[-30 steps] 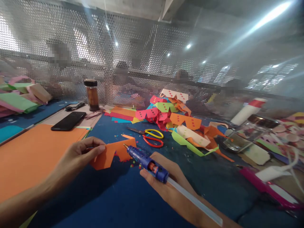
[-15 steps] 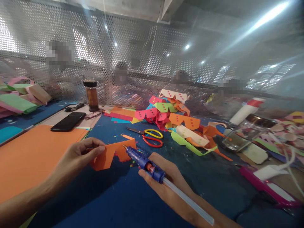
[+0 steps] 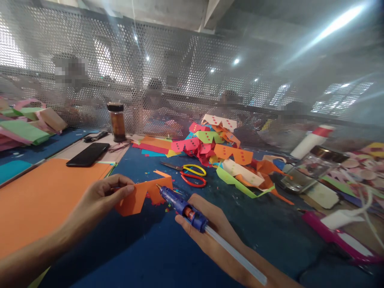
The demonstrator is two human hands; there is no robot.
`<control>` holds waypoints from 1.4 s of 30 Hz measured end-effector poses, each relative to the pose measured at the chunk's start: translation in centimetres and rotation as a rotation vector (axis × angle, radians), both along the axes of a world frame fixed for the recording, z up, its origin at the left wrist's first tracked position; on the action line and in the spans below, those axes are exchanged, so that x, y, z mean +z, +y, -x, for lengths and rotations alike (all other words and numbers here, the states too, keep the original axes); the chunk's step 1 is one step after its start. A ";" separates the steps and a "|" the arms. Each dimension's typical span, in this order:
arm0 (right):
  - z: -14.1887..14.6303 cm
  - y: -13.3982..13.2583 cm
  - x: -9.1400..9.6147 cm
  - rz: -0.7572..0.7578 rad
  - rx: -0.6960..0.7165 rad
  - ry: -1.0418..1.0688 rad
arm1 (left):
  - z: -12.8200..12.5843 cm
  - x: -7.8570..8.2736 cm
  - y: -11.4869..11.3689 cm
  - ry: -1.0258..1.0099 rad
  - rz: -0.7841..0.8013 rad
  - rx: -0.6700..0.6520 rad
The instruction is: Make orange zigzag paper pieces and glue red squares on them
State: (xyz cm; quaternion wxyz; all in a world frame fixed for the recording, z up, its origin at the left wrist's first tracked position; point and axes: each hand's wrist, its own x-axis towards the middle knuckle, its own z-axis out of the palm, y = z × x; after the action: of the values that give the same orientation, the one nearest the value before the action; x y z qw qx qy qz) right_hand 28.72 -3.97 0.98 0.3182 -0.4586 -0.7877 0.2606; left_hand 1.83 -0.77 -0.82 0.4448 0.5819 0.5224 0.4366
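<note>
My left hand pinches an orange zigzag-cut paper strip just above the blue tabletop. My right hand grips a blue glue gun with a clear glue stick sticking out of its back. The gun's nozzle touches the strip's upper edge near its right end. A few tiny coloured paper bits lie under the strip.
Yellow and red scissors lie beyond the strip, before a pile of coloured paper cut-outs. Orange sheets, a black phone and a dark jar are at left. A white bottle and glass jar lie right. People sit behind a perforated screen.
Almost nothing has moved. The glue gun's nozzle has stayed at the strip's upper edge, with my right hand shifting slightly toward me.
</note>
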 end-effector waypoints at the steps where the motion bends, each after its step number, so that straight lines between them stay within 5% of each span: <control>1: 0.0 0.0 0.0 0.007 -0.003 -0.002 | 0.0 -0.1 0.0 0.003 -0.005 0.003; 42: -0.1 -0.2 0.2 0.075 -0.032 0.043 | 0.0 0.3 0.3 0.032 0.016 0.045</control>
State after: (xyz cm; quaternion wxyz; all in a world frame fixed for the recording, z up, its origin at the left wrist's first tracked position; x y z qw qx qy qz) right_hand 28.86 -4.20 1.23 0.3220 -0.4767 -0.7630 0.2947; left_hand 1.88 -0.48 -0.57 0.4314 0.5733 0.5458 0.4328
